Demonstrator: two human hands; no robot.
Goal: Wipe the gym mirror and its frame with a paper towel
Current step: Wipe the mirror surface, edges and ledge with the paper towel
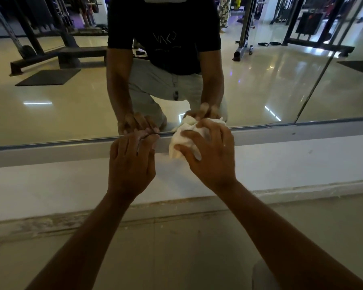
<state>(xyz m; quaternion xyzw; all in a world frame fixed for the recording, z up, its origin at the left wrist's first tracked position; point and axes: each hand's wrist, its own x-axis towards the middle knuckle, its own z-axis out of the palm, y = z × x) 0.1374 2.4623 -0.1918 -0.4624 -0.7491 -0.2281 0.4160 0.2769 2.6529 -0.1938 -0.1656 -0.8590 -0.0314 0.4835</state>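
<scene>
A large wall mirror (50,114) fills the upper half of the view, with a grey metal frame strip (291,133) along its bottom edge. My right hand (210,155) grips a crumpled white paper towel (181,141) and holds it against the frame and the mirror's lower edge. My left hand (132,162) rests beside it, with its fingertips on the top of the frame where glass meets metal. Both hands are reflected in the glass just above.
Below the frame runs a white wall band (302,164) with a rough skirting, then the tiled floor (176,248). The mirror reflects a crouching person, gym machines, a bench and black mats. A vertical mirror seam (314,84) slants at the right.
</scene>
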